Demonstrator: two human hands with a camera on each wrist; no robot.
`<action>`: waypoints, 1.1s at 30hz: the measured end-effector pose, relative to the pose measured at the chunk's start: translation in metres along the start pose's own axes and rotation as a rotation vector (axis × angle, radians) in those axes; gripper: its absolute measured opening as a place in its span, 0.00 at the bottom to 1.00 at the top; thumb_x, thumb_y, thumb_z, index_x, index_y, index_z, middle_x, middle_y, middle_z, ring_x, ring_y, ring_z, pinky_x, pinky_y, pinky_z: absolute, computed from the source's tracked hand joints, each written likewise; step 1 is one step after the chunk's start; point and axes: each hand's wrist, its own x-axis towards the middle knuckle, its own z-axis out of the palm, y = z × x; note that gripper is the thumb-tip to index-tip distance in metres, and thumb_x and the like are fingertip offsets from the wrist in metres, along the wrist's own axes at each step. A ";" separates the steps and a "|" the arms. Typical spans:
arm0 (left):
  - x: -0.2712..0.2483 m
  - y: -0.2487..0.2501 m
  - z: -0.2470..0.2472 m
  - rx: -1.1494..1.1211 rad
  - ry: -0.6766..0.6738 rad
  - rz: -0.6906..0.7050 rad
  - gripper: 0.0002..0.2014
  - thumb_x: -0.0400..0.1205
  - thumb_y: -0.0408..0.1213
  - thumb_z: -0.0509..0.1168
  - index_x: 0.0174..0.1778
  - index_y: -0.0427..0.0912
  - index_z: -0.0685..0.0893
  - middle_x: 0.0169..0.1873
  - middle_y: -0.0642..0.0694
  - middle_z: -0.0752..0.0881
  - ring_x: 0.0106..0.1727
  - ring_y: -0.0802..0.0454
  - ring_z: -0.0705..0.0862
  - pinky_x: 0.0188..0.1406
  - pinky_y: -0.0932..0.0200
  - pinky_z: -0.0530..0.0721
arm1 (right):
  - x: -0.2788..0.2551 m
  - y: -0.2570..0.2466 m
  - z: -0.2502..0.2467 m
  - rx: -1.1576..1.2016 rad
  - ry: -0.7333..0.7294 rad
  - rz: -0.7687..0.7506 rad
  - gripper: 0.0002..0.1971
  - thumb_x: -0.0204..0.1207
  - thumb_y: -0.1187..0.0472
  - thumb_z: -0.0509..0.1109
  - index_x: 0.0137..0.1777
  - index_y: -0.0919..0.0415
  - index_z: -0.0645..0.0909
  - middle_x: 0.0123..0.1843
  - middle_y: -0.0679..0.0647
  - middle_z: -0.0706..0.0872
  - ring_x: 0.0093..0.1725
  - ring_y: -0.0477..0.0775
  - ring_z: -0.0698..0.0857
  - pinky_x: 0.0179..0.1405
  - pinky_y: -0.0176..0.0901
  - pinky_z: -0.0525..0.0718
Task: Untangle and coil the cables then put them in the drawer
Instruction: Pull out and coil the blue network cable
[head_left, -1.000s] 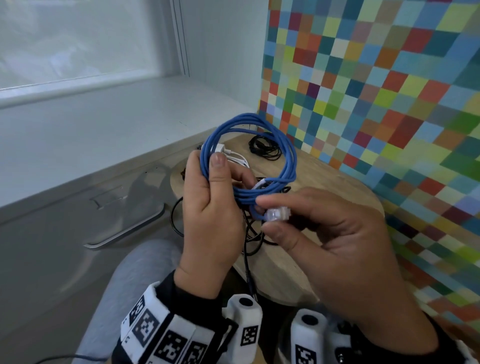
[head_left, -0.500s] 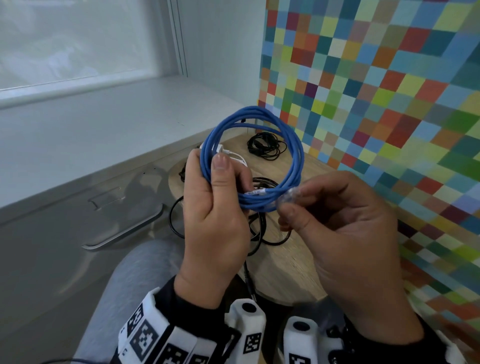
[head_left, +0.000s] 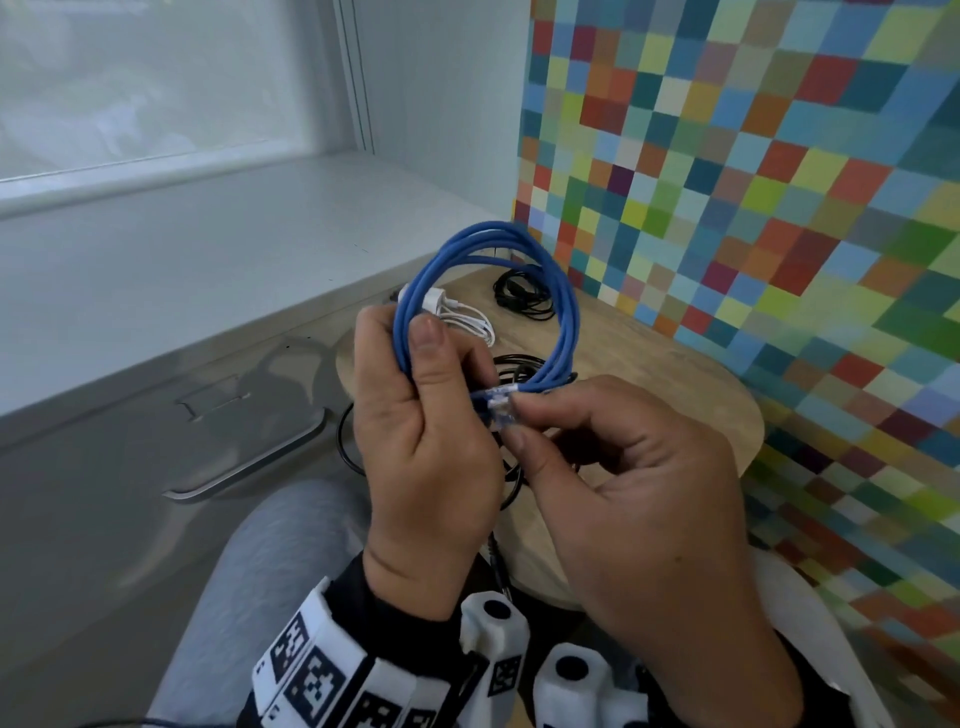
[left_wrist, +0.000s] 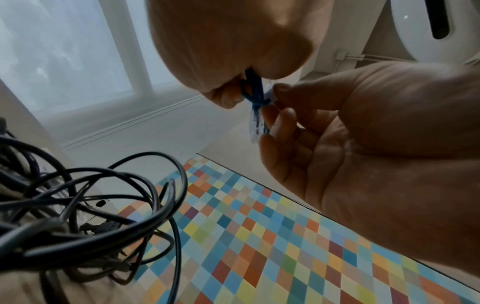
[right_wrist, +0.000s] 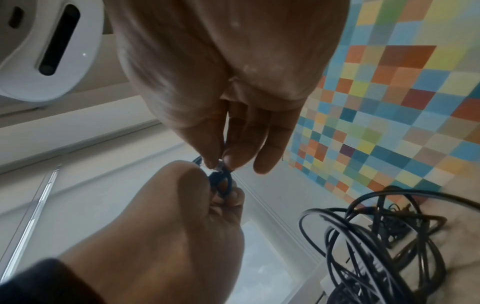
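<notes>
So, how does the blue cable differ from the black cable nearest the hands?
The blue cable is held in the air by both hands as a neat coil; the black cable lies on the round wooden table in loose, tangled loops. Neither is in a drawer yet.

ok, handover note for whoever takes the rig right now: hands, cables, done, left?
Left hand: grips the coiled blue cable, held above the round table.
Right hand: pinches the cable's clear plug at the left grip.
Done: blue cable looped.
Left: secure its end; drawer is closed. Tangled black cables, white cable and a small black coil lie on the table, not yet stowed.
</notes>
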 end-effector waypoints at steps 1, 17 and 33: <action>0.001 0.000 0.000 -0.002 -0.038 -0.020 0.10 0.92 0.42 0.51 0.46 0.49 0.73 0.32 0.38 0.80 0.32 0.44 0.79 0.35 0.57 0.80 | 0.000 0.001 -0.001 -0.026 0.003 -0.015 0.10 0.75 0.67 0.82 0.52 0.54 0.93 0.48 0.40 0.92 0.49 0.45 0.92 0.47 0.32 0.87; 0.004 -0.009 0.001 -0.056 -0.267 -0.268 0.10 0.89 0.42 0.57 0.50 0.40 0.79 0.41 0.44 0.86 0.43 0.46 0.85 0.47 0.51 0.86 | 0.007 0.017 -0.001 0.302 0.273 0.190 0.07 0.72 0.67 0.81 0.49 0.57 0.90 0.44 0.54 0.94 0.45 0.57 0.94 0.46 0.54 0.94; 0.006 0.002 -0.004 -0.335 -0.343 -0.165 0.16 0.91 0.39 0.55 0.45 0.58 0.86 0.43 0.44 0.89 0.49 0.44 0.87 0.57 0.42 0.83 | 0.009 0.010 -0.012 0.410 0.125 0.227 0.03 0.67 0.59 0.80 0.41 0.55 0.90 0.41 0.60 0.93 0.45 0.64 0.94 0.48 0.56 0.93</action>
